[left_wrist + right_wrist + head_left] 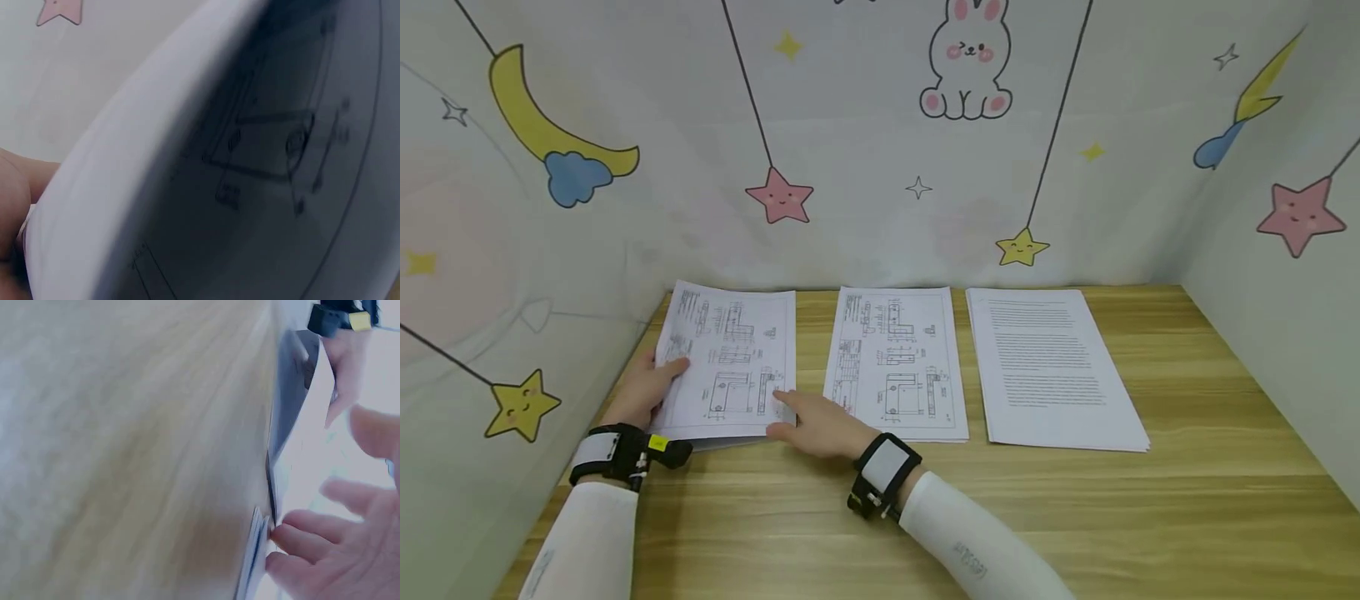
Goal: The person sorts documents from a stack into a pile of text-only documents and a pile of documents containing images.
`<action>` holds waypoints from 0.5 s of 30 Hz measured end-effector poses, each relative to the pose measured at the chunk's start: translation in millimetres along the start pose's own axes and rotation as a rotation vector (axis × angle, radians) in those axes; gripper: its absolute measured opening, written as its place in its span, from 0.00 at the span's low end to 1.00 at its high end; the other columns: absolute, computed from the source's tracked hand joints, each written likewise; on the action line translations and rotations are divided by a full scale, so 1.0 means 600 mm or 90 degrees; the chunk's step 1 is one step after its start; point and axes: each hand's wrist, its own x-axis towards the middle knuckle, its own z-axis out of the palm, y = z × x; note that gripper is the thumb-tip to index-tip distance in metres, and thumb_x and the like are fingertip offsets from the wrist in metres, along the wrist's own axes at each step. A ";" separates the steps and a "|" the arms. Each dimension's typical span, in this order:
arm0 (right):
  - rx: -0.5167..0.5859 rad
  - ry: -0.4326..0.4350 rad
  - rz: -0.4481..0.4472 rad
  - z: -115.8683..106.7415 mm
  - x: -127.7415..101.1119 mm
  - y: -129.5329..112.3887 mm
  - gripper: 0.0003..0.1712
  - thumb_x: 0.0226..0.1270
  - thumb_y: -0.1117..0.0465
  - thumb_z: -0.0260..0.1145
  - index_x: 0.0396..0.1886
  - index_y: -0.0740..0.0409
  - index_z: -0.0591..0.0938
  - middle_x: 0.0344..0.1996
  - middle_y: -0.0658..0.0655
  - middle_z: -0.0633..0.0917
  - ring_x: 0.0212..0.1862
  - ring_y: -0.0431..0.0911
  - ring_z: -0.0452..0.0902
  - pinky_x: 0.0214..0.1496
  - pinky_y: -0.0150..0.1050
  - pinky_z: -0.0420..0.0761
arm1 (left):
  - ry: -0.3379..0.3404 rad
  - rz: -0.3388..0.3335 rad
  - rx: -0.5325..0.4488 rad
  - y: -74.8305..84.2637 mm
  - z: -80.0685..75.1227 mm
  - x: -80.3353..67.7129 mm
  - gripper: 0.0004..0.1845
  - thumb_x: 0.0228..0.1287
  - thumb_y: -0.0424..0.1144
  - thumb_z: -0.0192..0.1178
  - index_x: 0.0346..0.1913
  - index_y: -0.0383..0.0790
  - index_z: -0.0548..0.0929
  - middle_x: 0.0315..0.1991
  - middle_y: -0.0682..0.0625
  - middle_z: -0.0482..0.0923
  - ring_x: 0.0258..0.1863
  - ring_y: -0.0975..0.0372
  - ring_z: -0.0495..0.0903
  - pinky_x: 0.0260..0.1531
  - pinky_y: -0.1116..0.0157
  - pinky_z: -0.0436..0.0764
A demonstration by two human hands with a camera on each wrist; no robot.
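The left stack of drawing sheets lies at the table's back left. My left hand grips the top sheet's left edge, thumb on top, fingers under. That sheet curves up and fills the left wrist view, with my left hand just visible at the lower left. My right hand lies flat on the table, its straight fingers touching the stack's edge at the lower right corner. The left hand shows far off in the right wrist view.
A middle stack of drawings and a right stack of printed text lie side by side on the wooden table. Walls with cartoon stickers close in the back and both sides.
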 end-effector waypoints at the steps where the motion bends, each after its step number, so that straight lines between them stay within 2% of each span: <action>1: 0.047 0.022 0.009 -0.003 0.000 0.004 0.38 0.75 0.41 0.53 0.78 0.52 0.60 0.75 0.56 0.67 0.76 0.46 0.62 0.76 0.41 0.64 | 0.005 0.003 -0.011 0.002 0.000 -0.003 0.35 0.76 0.53 0.47 0.78 0.43 0.52 0.41 0.56 0.79 0.31 0.67 0.84 0.33 0.63 0.84; 4: 0.186 0.086 0.042 -0.013 0.002 0.016 0.40 0.76 0.41 0.52 0.79 0.53 0.56 0.75 0.59 0.67 0.74 0.49 0.65 0.74 0.46 0.67 | 0.024 0.016 -0.035 0.010 0.002 -0.012 0.35 0.74 0.56 0.49 0.77 0.48 0.55 0.37 0.63 0.78 0.31 0.68 0.84 0.33 0.64 0.84; 8: 0.333 0.142 0.087 -0.030 0.006 0.027 0.43 0.76 0.38 0.50 0.80 0.53 0.53 0.74 0.64 0.66 0.73 0.56 0.66 0.72 0.52 0.70 | 0.042 0.055 -0.043 0.023 0.004 -0.022 0.35 0.73 0.58 0.50 0.77 0.52 0.56 0.38 0.65 0.78 0.32 0.70 0.83 0.32 0.66 0.83; 12: 0.454 0.157 0.127 -0.045 0.014 0.030 0.45 0.74 0.36 0.51 0.81 0.51 0.50 0.73 0.64 0.67 0.71 0.58 0.69 0.71 0.53 0.71 | 0.031 0.106 -0.051 0.039 0.007 -0.037 0.35 0.73 0.58 0.50 0.77 0.50 0.56 0.40 0.65 0.78 0.34 0.71 0.83 0.33 0.67 0.83; 15: 0.559 0.149 0.141 -0.049 0.022 0.033 0.47 0.74 0.36 0.53 0.81 0.52 0.48 0.74 0.63 0.66 0.72 0.57 0.68 0.71 0.50 0.72 | -0.001 0.151 -0.065 0.053 0.013 -0.051 0.35 0.74 0.56 0.50 0.76 0.46 0.56 0.41 0.64 0.79 0.35 0.70 0.85 0.34 0.66 0.84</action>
